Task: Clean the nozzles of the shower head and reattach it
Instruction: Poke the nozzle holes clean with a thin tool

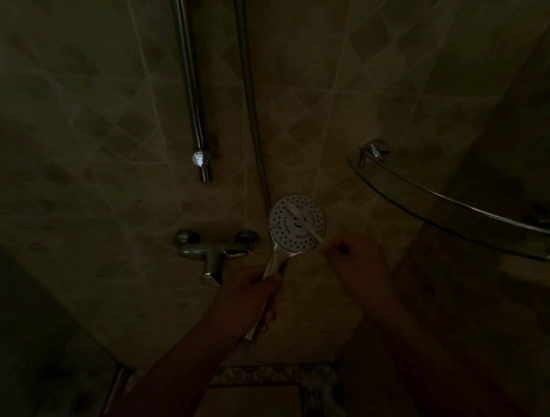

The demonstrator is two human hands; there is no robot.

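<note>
The room is very dark. A white round shower head (285,230) with dark nozzle holes faces me in the middle of the view. Its chrome handle runs down into my left hand (249,299), which grips it. My right hand (356,263) sits just right of the head and pinches a thin white stick (302,221). The stick lies slantwise across the nozzle face, its far tip near the upper left of the disc. A chrome hose (248,86) runs down the wall behind the head.
A chrome slide rail (189,72) hangs on the tiled wall at upper left, ending in a knob. The mixer tap (214,249) sticks out left of the shower head. A curved glass corner shelf (446,200) with a chrome bracket juts out at right.
</note>
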